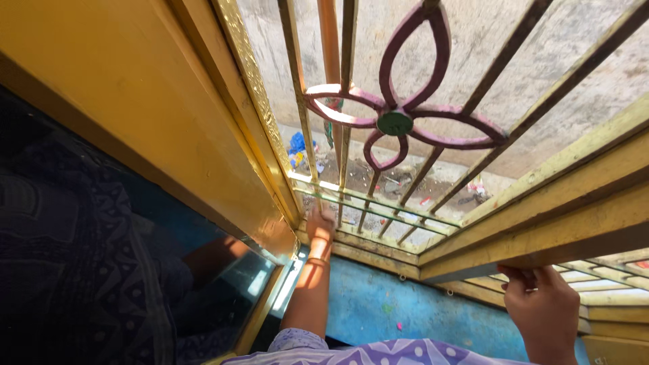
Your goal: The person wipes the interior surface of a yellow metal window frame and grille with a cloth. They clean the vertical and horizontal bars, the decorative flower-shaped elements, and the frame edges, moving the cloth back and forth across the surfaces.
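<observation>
Two hands on yellow window: left hand (320, 225) reaches ahead, fingers resting flat on sill (378, 211) at grille's (395, 122) bottom edge; right hand (541, 297) nearer, curled gripping shutter (541, 223) underside; shutter's long axis runs rightward.

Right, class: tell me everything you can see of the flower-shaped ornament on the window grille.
The flower ornament is four looped metal petals, painted a worn purple-pink, around a round green centre. It sits fixed among the yellow grille bars, seen from below, sunlit. Neither hand touches it; the left hand rests lower, on the frame.
</observation>
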